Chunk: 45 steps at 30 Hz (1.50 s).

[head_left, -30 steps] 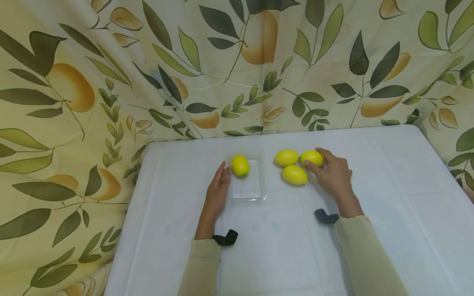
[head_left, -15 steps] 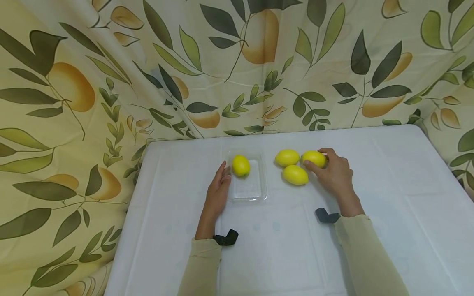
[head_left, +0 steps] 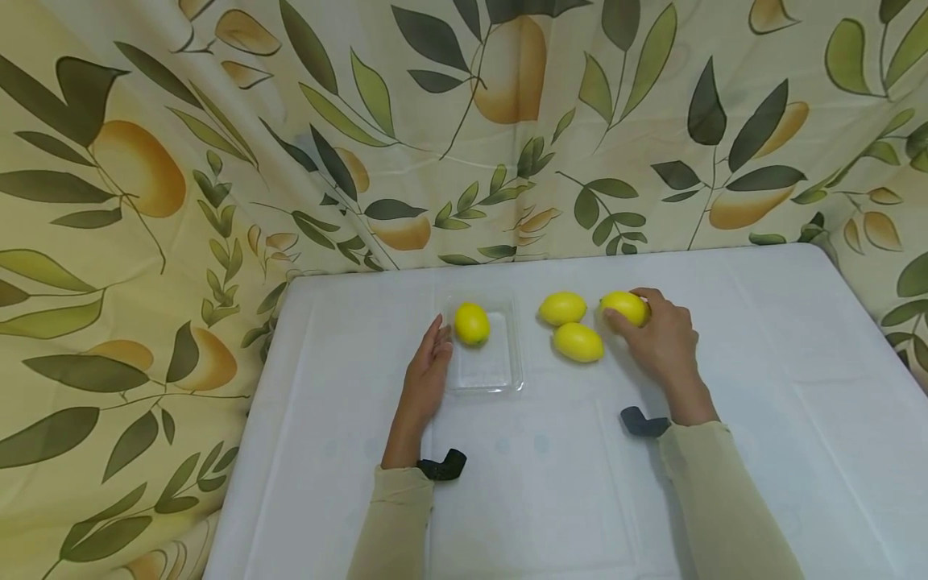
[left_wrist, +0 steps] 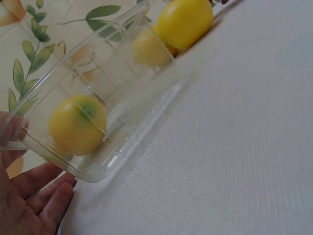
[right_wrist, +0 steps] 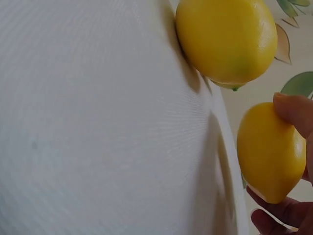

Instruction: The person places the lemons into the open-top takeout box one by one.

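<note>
My right hand [head_left: 663,338] pinches a yellow lemon [head_left: 623,307] between thumb and fingers. In the right wrist view this lemon [right_wrist: 269,152] hangs just off the cloth, its tapered end towards the fingers. Two other lemons lie close together to its left, one behind [head_left: 562,308] and one in front [head_left: 577,343]. Against the left side of a clear plastic container [head_left: 484,390] rests my left hand [head_left: 425,374], fingers mostly straight. One lemon [head_left: 471,325] sits inside at the container's back left; its green tip shows through the wall in the left wrist view.
A white cloth covers the table [head_left: 536,499]. Behind and to the left hangs a curtain [head_left: 326,121] printed with leaves and fruit. Both wrists carry a dark bent mount, one left [head_left: 444,466] and one right [head_left: 642,423].
My right hand has drawn its lemon slightly to the right, widening the gap to the other two. The left hand, the container and the lemon inside have stayed put.
</note>
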{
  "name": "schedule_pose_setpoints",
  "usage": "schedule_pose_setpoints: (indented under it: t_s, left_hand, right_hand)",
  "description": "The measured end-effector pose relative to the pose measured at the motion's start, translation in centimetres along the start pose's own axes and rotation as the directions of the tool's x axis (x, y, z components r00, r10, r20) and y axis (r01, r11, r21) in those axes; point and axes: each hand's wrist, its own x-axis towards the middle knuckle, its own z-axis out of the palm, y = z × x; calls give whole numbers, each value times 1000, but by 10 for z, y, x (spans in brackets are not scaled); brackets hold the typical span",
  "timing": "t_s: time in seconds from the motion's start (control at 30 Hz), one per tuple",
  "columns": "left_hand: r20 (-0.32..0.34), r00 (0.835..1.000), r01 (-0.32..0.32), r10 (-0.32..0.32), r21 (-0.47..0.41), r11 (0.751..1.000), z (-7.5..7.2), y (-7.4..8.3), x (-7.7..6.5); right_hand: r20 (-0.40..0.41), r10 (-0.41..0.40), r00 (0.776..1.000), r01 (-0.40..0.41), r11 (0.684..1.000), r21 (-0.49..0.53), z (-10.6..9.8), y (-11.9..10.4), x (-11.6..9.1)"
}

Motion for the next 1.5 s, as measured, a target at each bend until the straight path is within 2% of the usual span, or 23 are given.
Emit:
schedule_pose_setpoints:
  t_s: [0.23, 0.43, 1.03, 1.5]
  left_hand:
    - [-2, 1000, -8, 8, 1, 1000, -1, -1, 1]
    - [-1, 1000, -4, 4, -1, 1000, -1, -1, 0]
    - [4, 1000, -8, 8, 2, 1000, 0, 1, 1]
    - [6, 1000, 6, -6, 0, 1000, -1, 1, 1]
  right_hand:
    - [-68, -26, 997, 28, 999, 33, -6, -7, 0]
    - [-98, -67, 993, 73, 996, 56, -10, -22, -1]
    - [-83, -185, 979, 192, 977, 95, -4, -72, -13]
    - [-75, -230, 970, 239, 962, 129, 17, -103, -14]
